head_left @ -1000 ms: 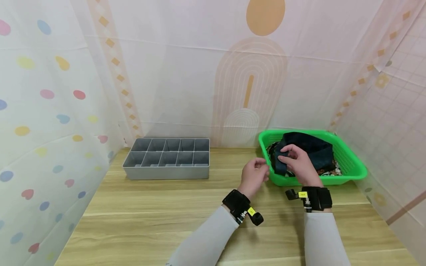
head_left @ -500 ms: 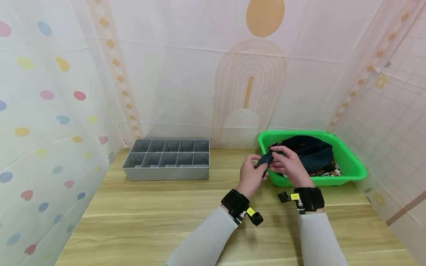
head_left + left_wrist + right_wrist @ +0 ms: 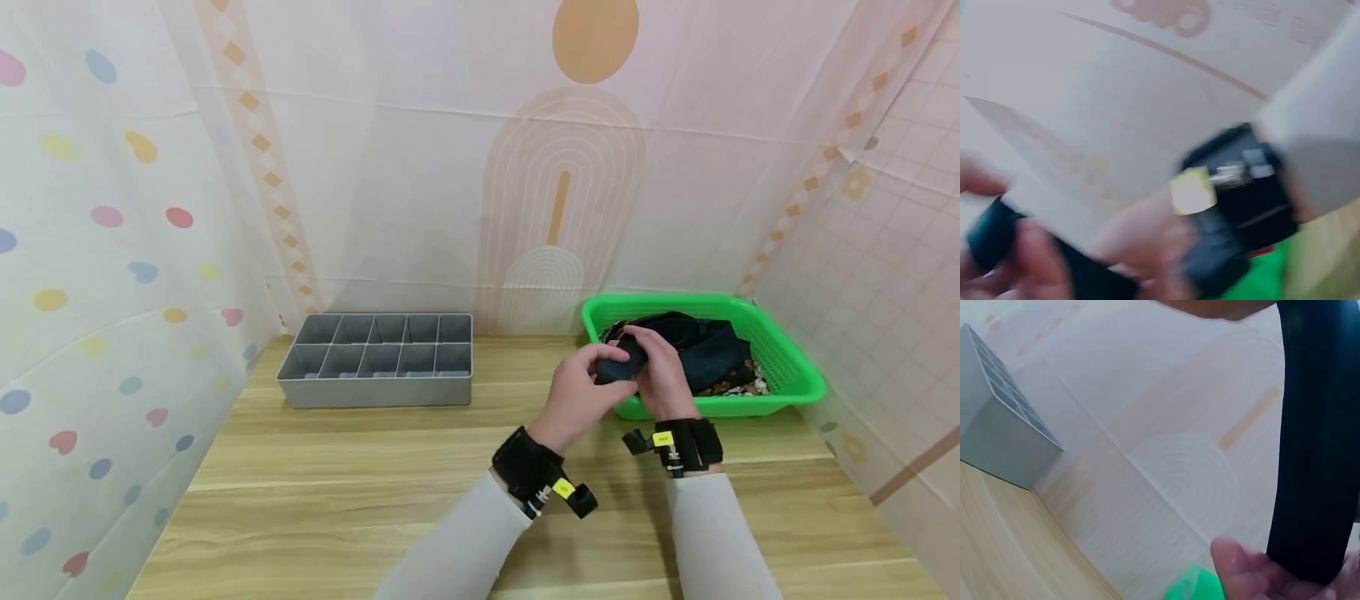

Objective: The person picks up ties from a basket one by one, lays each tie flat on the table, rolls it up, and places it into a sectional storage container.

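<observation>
Dark cloth (image 3: 627, 363) is between the left hand (image 3: 576, 395), which pinches it, and the right hand (image 3: 664, 382), which grips it. Keeping gentle, even tension should help it stay smooth, above the green basket (image 3: 731, 408) behind the right hand.

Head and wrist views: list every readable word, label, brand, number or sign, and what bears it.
No legible text.
Left yellow tag on left wrist strap: too small or blurred to read.
Right yellow tag on right wrist strap: too small to read.
Dark fabric, grey tray, green basket: none seen.
</observation>
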A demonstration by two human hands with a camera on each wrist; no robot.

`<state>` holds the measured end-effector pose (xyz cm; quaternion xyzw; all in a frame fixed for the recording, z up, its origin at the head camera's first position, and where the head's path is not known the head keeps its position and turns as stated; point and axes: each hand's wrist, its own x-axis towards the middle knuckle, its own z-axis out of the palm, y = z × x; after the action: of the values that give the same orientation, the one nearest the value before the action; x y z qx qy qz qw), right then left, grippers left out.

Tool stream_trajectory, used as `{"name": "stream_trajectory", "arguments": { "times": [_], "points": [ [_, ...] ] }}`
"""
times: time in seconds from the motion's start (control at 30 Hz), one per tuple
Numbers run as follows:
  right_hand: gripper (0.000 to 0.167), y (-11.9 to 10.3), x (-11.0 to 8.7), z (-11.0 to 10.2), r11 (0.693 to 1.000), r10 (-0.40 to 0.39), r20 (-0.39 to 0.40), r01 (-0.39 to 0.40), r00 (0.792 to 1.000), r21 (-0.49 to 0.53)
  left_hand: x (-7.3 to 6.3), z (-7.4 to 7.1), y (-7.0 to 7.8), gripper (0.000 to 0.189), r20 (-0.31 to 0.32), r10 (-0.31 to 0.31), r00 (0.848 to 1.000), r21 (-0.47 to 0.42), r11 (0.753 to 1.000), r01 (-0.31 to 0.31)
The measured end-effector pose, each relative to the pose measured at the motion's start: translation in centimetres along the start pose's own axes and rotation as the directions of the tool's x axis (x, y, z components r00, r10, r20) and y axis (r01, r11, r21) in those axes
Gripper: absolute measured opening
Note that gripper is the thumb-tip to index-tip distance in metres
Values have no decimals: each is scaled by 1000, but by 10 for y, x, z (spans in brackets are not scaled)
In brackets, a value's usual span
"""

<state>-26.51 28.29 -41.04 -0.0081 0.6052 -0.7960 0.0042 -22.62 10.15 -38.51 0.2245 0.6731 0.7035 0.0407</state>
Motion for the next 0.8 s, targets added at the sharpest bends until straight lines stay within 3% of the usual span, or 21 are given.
{"name": "stream_trajectory", "arguments": {
  "times": [0.13,0.27,0.33,0.4,0.5,0.6,0.73,0.8],
  "points": [
    [39,-2,-1,-4,996,-40,43,36,998,81,-1,-23,16,54,30,70,997,211,975,-75],
    [60,-2,1,-5,993,-95,73,99,993,-57,-5,-37,28,41,-57,107,993,389,918,-77],
    [64,-1,2,-2,981,-109,65,117,992,-154,-6,-41,34,43,-67,100,993,394,917,-66],
    [67,1,4,3,970,-116,17,117,993,-213,-7,-44,37,47,-49,76,996,361,931,-54],
    [58,6,7,14,984,-113,-120,95,986,-148,-8,-45,39,47,-37,61,997,353,935,-44],
    [37,12,9,24,996,-94,-239,88,966,-34,-10,-45,39,37,-67,89,994,402,914,-55],
    [30,14,9,36,987,-73,-320,113,945,110,-11,-44,39,23,-143,171,975,476,875,-84],
    [24,14,8,44,974,-81,-357,149,931,169,-11,-44,39,18,-186,234,954,507,855,-111]
  ]
}}
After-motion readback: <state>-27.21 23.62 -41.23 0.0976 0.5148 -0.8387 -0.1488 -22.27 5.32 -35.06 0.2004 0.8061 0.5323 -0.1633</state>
